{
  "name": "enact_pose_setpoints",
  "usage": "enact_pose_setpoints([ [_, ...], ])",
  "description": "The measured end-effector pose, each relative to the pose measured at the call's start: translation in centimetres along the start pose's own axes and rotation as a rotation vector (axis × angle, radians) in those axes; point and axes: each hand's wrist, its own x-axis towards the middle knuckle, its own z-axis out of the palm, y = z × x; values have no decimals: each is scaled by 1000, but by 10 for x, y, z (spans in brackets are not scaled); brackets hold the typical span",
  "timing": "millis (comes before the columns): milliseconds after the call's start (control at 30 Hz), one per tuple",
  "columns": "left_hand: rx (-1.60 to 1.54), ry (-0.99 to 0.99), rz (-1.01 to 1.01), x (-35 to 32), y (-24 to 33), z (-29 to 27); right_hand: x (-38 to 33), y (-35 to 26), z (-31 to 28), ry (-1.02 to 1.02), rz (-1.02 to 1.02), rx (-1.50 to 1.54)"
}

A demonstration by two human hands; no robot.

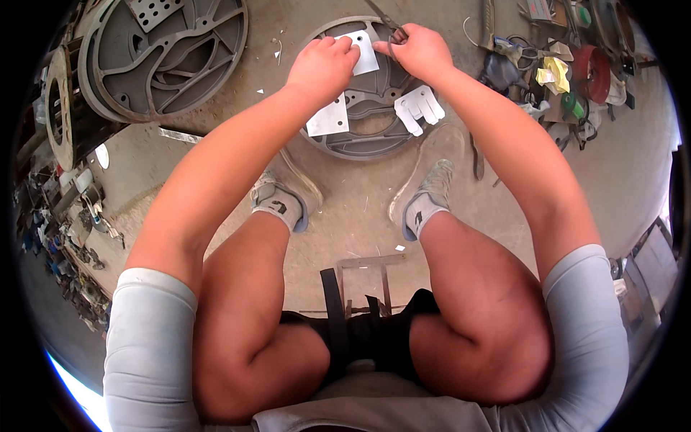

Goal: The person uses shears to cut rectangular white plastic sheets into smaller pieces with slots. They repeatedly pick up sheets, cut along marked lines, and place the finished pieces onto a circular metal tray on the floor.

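My left hand (322, 66) presses on a small white metal sheet (363, 52) that lies on a round grey cast wheel (360, 137) on the floor. My right hand (421, 52) is closed around the dark handles of metal shears (389, 23) at the sheet's right edge. Two more white cut pieces rest on the wheel: a square one (330, 117) and one with finger-like tabs (419, 108). My feet in worn shoes (277, 201) stand just in front of the wheel.
A larger grey spoked wheel (165, 65) lies at the upper left with a perforated plate on it. Tools, rags and a red disc (590, 72) clutter the upper right. Scrap parts line the left edge. A small metal frame (371, 277) sits between my knees.
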Motion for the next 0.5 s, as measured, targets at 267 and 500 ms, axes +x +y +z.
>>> enact_pose_setpoints([
  [267, 81, 27, -10, -7, 12, 20, -68, 29, -1, -51, -39, 76],
  [500, 109, 14, -48, -4, 16, 18, -89, 41, -1, -366, 41, 161],
])
